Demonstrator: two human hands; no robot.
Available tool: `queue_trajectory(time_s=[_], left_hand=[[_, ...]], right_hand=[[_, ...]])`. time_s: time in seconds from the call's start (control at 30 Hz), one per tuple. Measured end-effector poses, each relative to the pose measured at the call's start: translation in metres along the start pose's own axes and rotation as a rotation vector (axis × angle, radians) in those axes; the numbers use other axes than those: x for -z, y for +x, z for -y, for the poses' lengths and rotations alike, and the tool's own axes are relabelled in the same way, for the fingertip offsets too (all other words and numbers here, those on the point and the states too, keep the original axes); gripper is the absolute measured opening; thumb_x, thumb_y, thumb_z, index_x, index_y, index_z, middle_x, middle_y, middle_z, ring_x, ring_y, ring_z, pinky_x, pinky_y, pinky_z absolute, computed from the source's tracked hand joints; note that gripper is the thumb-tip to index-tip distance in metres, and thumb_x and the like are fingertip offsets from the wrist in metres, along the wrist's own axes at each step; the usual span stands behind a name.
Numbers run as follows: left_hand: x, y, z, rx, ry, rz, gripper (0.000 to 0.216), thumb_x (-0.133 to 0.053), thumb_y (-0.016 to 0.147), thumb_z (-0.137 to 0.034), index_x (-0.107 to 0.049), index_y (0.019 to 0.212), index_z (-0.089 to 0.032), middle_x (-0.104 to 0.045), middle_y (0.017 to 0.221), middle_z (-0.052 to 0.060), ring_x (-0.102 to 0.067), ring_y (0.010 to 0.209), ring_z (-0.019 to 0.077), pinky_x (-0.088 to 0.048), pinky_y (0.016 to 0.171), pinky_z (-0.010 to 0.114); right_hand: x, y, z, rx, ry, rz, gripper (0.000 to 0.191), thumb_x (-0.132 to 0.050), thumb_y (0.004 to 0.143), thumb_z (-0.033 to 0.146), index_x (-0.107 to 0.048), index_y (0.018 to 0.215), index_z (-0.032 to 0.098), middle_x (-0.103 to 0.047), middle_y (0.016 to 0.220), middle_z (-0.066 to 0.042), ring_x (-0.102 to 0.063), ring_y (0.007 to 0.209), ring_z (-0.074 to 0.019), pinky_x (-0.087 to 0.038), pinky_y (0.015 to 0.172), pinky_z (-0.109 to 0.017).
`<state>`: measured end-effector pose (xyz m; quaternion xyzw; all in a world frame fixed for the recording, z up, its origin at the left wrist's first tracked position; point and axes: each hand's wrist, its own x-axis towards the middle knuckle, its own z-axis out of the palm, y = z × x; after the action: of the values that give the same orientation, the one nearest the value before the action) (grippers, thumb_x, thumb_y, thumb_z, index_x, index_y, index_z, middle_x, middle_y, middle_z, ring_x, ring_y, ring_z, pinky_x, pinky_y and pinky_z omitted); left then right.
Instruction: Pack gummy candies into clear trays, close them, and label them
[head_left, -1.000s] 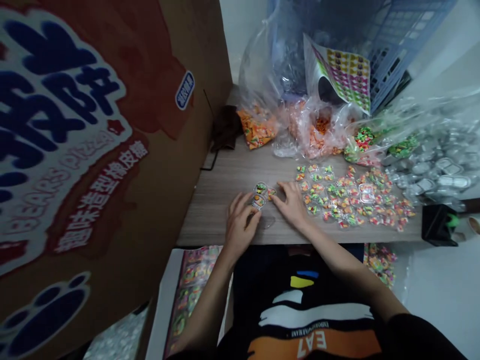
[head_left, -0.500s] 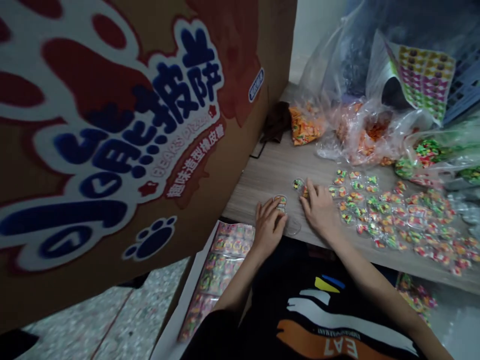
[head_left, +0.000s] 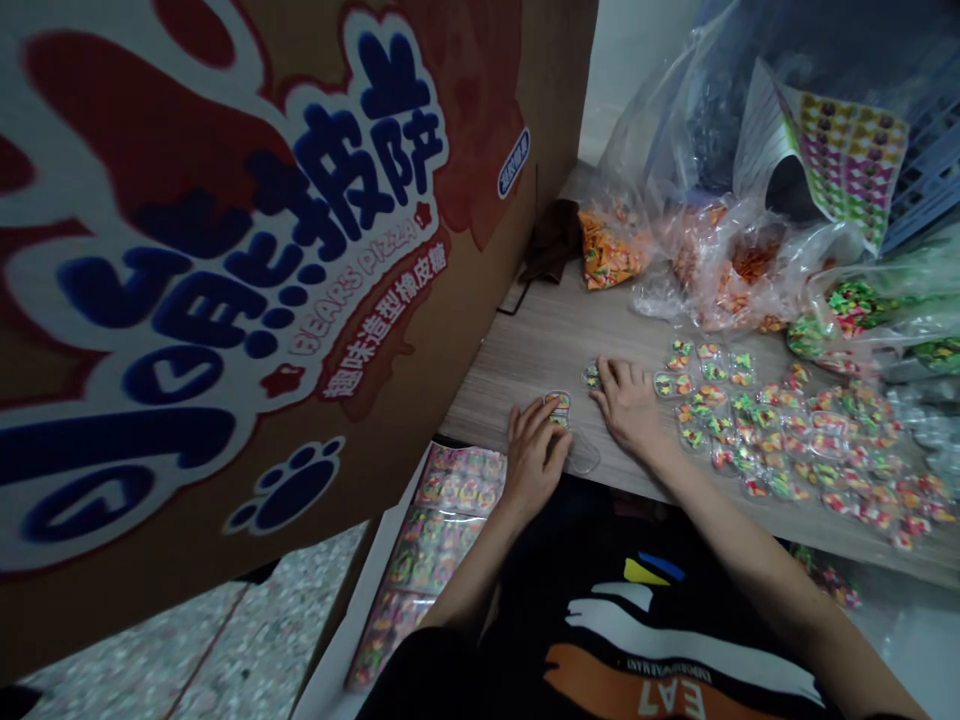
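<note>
My left hand (head_left: 534, 452) rests near the table's front edge, fingers bent over a clear plastic case (head_left: 556, 402). Colourful pieces show inside the case past the fingertips. A clear, rounded plastic part (head_left: 583, 454) sticks out beside the thumb; whether it belongs to the same case I cannot tell. To the right, my right hand (head_left: 631, 404) has its fingertips closed over a small clear candy pack (head_left: 591, 374) with green and yellow bits, partly hidden beneath them. Right of that hand, many filled candy packs (head_left: 780, 420) lie spread on the table.
A large printed cardboard box (head_left: 465, 330) walls off the left side. Bags of orange pieces (head_left: 611, 245) and green-and-red pieces (head_left: 855, 300) stand at the back, before a blue crate (head_left: 930, 170) and a sticker sheet (head_left: 847, 160). Printed packaging (head_left: 442, 550) lies below the table edge.
My right hand has shifted slightly left and now covers more of the small candy pack. My left hand stays over its case. The camera view has moved a little.
</note>
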<state>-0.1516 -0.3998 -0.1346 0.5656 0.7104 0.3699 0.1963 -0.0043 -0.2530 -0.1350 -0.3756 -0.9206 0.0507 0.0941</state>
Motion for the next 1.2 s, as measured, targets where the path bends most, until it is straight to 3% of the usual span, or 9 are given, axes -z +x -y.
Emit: queue_trajectory(time_s=[0.13, 0.23, 0.33, 0.5, 0.67, 0.8, 0.93, 1.1, 1.2], left_hand=[[-0.001, 0.0, 0.002, -0.001, 0.019, 0.006, 0.012, -0.054, 0.097, -0.026, -0.063, 0.089, -0.023, -0.062, 0.142, 0.006, -0.047, 0.139, 0.025, -0.022, 0.123, 0.058], [-0.003, -0.001, 0.003, -0.013, 0.026, -0.006, 0.012, -0.054, 0.097, -0.026, -0.063, 0.09, -0.023, -0.062, 0.142, 0.006, -0.047, 0.139, 0.0249, -0.021, 0.123, 0.057], [-0.003, -0.002, 0.004, -0.025, 0.031, -0.013, 0.012, -0.053, 0.098, -0.026, -0.063, 0.091, -0.023, -0.061, 0.142, 0.006, -0.046, 0.139, 0.0248, -0.02, 0.123, 0.057], [-0.003, -0.001, 0.003, -0.003, 0.037, -0.001, 0.014, -0.053, 0.098, -0.027, -0.062, 0.089, -0.023, -0.062, 0.142, 0.006, -0.047, 0.139, 0.025, -0.021, 0.123, 0.057], [-0.003, -0.002, 0.003, -0.009, 0.033, -0.006, 0.014, -0.052, 0.099, -0.028, -0.062, 0.091, -0.023, -0.062, 0.142, 0.006, -0.046, 0.14, 0.0248, -0.021, 0.123, 0.057], [-0.003, -0.002, 0.005, -0.006, 0.042, 0.001, 0.015, -0.052, 0.099, -0.029, -0.063, 0.091, -0.023, -0.061, 0.143, 0.005, -0.046, 0.14, 0.0243, -0.021, 0.123, 0.056], [-0.003, -0.002, 0.004, -0.011, 0.042, -0.006, 0.015, -0.051, 0.099, -0.029, -0.062, 0.091, -0.023, -0.061, 0.142, 0.005, -0.046, 0.14, 0.0242, -0.022, 0.123, 0.056], [-0.003, -0.002, 0.004, -0.02, 0.032, -0.015, 0.014, -0.052, 0.099, -0.028, -0.062, 0.091, -0.023, -0.062, 0.141, 0.005, -0.046, 0.139, 0.024, -0.021, 0.123, 0.056], [-0.003, -0.002, 0.004, -0.008, 0.044, -0.008, 0.015, -0.051, 0.099, -0.029, -0.063, 0.091, -0.023, -0.062, 0.141, 0.005, -0.046, 0.14, 0.0245, -0.021, 0.123, 0.056]], right_hand=[[-0.001, 0.0, 0.0, 0.069, -0.023, 0.045, 0.063, -0.041, 0.103, 0.044, -0.032, 0.158, 0.014, -0.035, 0.162, -0.02, -0.027, 0.15, -0.0356, -0.022, 0.118, -0.06], [0.002, 0.001, 0.0, 0.127, -0.021, 0.094, 0.061, -0.045, 0.102, 0.045, -0.034, 0.157, 0.023, -0.03, 0.166, -0.012, -0.021, 0.153, -0.0357, -0.015, 0.12, -0.067], [0.003, 0.001, -0.006, 0.178, 0.042, 0.12, 0.057, -0.046, 0.102, 0.04, -0.037, 0.156, 0.025, -0.035, 0.164, -0.009, -0.024, 0.153, -0.0341, -0.018, 0.121, -0.066], [-0.002, -0.006, -0.019, 0.23, 0.2, 0.087, 0.054, -0.035, 0.103, 0.019, -0.038, 0.156, 0.023, -0.034, 0.164, -0.011, -0.029, 0.151, -0.0283, -0.034, 0.119, -0.058], [-0.003, -0.01, -0.023, 0.232, 0.251, 0.065, 0.058, -0.036, 0.099, 0.011, -0.039, 0.155, 0.024, -0.033, 0.164, -0.012, -0.034, 0.148, -0.0287, -0.036, 0.118, -0.06], [0.0, -0.009, -0.023, 0.231, 0.257, 0.113, 0.056, -0.037, 0.101, 0.015, -0.038, 0.156, 0.029, -0.034, 0.164, -0.009, -0.032, 0.15, -0.0279, -0.035, 0.119, -0.061], [0.003, -0.014, -0.022, 0.193, 0.223, 0.108, 0.054, -0.033, 0.103, 0.018, -0.037, 0.156, 0.024, -0.029, 0.166, -0.011, -0.026, 0.154, -0.026, -0.03, 0.122, -0.056], [0.008, -0.025, -0.017, 0.154, 0.087, 0.11, 0.054, -0.038, 0.105, 0.028, -0.033, 0.158, 0.024, -0.026, 0.167, -0.013, -0.022, 0.155, -0.0292, -0.016, 0.123, -0.065], [0.008, -0.028, -0.016, 0.16, 0.049, 0.131, 0.059, -0.043, 0.104, 0.038, -0.03, 0.159, 0.025, -0.022, 0.168, -0.011, -0.016, 0.157, -0.0297, -0.014, 0.123, -0.065]])
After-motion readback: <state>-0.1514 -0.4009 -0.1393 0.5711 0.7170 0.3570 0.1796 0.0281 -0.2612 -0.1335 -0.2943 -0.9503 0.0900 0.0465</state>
